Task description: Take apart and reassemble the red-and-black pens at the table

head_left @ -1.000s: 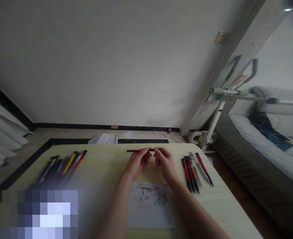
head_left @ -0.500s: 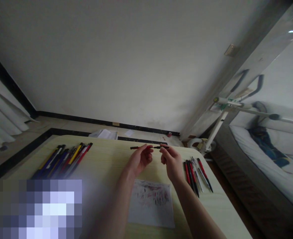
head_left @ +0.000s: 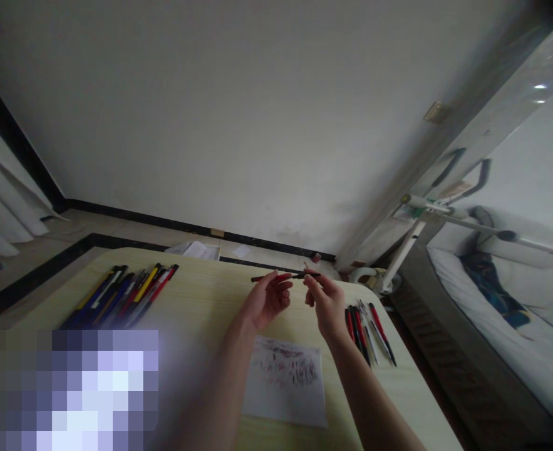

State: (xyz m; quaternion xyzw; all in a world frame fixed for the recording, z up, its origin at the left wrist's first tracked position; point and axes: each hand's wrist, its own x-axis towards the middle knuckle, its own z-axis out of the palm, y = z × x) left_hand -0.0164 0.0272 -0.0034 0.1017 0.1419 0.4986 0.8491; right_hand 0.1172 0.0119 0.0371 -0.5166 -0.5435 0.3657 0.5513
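In the head view, the left hand (head_left: 272, 299) grasps a red-and-black pen (head_left: 284, 276) by its red barrel, while the right hand (head_left: 325, 299) pinches the dark piece at the other end; whether the 2 parts are joined cannot be told. The pen lies nearly level between the 2 hands, above the far edge of the pale table (head_left: 205, 300). Nearer the body, between the forearms, lies 1 sheet of paper (head_left: 283, 394) bearing dark and reddish strokes. Several pens (head_left: 361, 332) lie beside the right wrist; a larger pen bunch (head_left: 138, 288) lies well to the left.
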